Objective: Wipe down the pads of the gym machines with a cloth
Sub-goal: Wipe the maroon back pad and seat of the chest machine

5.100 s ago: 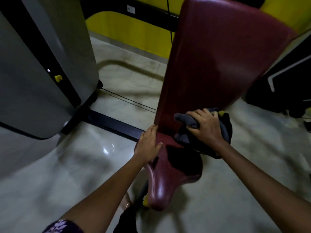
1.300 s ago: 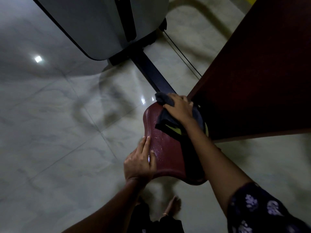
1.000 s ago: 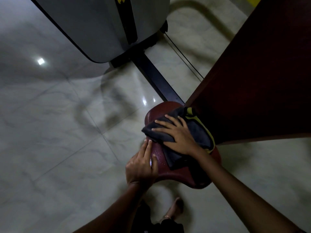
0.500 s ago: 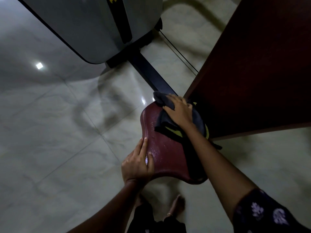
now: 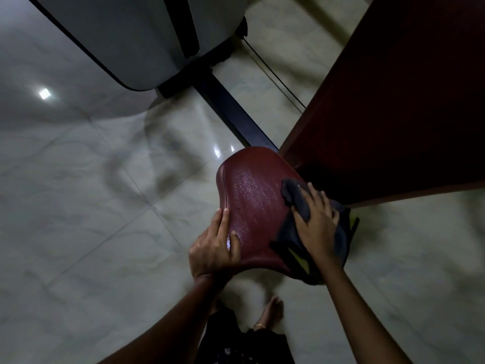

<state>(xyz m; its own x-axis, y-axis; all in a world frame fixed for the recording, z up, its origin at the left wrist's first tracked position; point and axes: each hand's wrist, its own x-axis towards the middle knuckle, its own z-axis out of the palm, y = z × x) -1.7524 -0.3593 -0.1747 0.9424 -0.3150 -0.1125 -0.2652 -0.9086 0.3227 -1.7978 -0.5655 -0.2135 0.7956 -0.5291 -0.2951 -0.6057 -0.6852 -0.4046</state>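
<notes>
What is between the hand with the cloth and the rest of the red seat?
Nothing visible. The right hand presses the cloth on the seat; the left hand holds only its near left edge.

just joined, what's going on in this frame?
A person is wiping a gym machine's maroon seat pad. The right hand presses a dark cloth flat on the pad's right side, next to the upright back pad. The left hand grips the seat's left edge. The seat surface looks wet and glossy.
</notes>
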